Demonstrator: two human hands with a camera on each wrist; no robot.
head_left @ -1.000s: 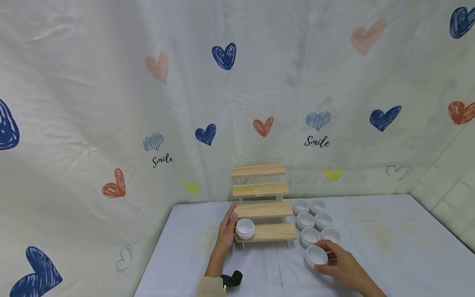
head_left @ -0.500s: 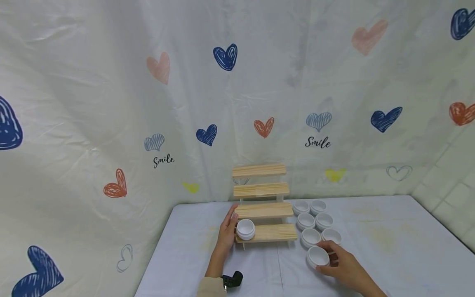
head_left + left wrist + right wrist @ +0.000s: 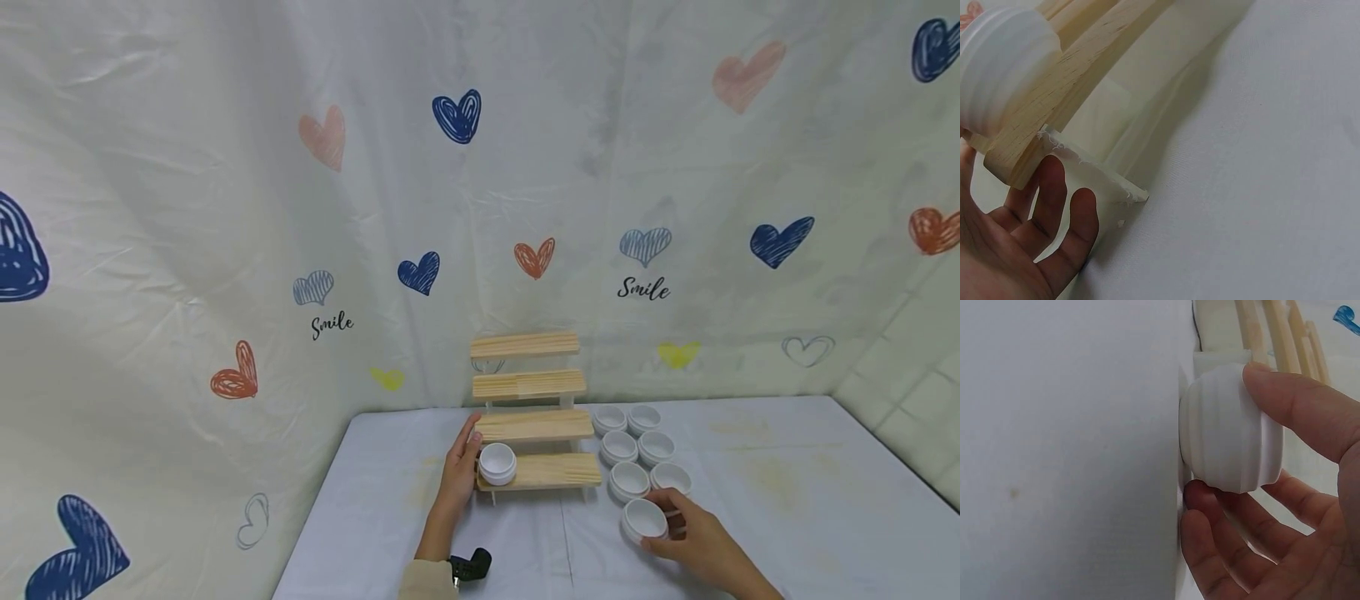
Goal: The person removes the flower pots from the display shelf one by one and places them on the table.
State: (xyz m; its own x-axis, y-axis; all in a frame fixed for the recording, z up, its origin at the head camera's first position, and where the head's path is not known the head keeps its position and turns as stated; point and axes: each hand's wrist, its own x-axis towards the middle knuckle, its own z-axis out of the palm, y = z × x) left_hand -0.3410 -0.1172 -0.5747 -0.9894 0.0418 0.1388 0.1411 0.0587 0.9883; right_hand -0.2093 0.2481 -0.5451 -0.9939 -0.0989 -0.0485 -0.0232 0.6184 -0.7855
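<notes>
A tiered display stand (image 3: 534, 427) with wooden shelves and clear side panels stands on the table. My left hand (image 3: 457, 471) holds its left side; in the left wrist view the curled fingers (image 3: 1054, 181) lie against the side panel below a shelf. One small white bowl (image 3: 497, 463) sits at the left end of the lowest shelf, beside that hand. My right hand (image 3: 693, 533) pinches another white bowl (image 3: 643, 520) between thumb and fingers at the front of the bowl group. The right wrist view shows this bowl's ribbed side (image 3: 1229, 431), its base right at the tablecloth.
Several more white bowls (image 3: 628, 481) stand in two close columns right of the stand. A white cloth covers the table (image 3: 780, 500). Behind it hangs a curtain (image 3: 525, 167) printed with hearts. A black strapped device (image 3: 471, 565) is on the left wrist.
Both hands keep their holds, and the bowls and stand stay in place. The whole head view has shifted very slightly.
</notes>
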